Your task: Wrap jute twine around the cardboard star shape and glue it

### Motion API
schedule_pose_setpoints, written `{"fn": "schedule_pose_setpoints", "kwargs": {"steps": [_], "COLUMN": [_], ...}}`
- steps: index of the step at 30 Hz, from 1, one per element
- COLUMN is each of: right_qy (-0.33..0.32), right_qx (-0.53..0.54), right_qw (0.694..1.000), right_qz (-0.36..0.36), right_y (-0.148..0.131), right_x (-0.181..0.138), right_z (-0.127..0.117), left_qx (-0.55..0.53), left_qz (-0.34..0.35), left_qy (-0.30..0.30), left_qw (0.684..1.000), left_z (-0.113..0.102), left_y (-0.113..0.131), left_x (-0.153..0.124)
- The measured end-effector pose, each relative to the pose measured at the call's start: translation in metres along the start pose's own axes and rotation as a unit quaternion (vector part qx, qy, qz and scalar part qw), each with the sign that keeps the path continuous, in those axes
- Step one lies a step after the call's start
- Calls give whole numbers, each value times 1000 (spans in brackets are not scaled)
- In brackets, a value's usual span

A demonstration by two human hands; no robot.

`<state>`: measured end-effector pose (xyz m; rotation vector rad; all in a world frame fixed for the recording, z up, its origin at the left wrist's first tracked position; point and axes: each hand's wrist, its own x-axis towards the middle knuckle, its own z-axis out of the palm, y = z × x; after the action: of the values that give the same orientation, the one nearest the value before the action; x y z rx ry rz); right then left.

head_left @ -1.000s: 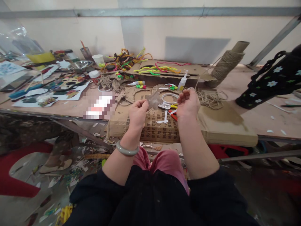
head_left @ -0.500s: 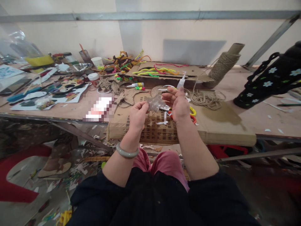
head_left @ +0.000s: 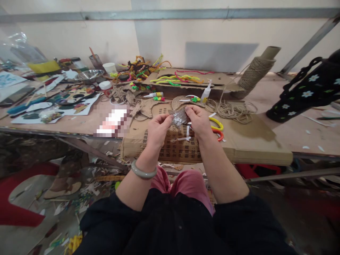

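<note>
A: The right hand [head_left: 199, 122] has moved in from the right to meet the left hand [head_left: 158, 129] at the small grey crinkled star-shaped piece [head_left: 178, 117].
B: And the grip?
A: Both hands pinch its edges, fingers closed on it, at centre frame above the flattened brown cardboard box [head_left: 252, 141]. The tan twine spool [head_left: 253, 72] stands upper right.

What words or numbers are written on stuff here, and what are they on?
Flat brown cardboard box: rows of dark printed Chinese characters, too small and blurred to read, partly behind the left hand and right hand pinching a small clear crinkly plastic piece.
Small white glue bottle with yellow label: print too small.
Pixelated patch: blurred out.
Nothing can be quoted.
</note>
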<state>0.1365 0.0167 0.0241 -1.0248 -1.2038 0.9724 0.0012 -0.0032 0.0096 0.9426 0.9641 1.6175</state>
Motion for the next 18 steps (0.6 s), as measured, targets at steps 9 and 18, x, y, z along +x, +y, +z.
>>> {"fn": "schedule_pose_setpoints", "kwargs": {"steps": [9, 18], "right_qy": [4, 49], "right_qx": [21, 105], "right_qw": [1000, 992], "right_qz": [17, 58], "right_y": [-3, -3], "right_x": [-1, 1], "right_z": [0, 1], "left_qx": [-11, -41], "left_qz": [-27, -38], "left_qy": [-17, -12], "left_qw": [999, 998], "left_z": [0, -1], "left_y": [0, 5], "left_x": [0, -2]}}
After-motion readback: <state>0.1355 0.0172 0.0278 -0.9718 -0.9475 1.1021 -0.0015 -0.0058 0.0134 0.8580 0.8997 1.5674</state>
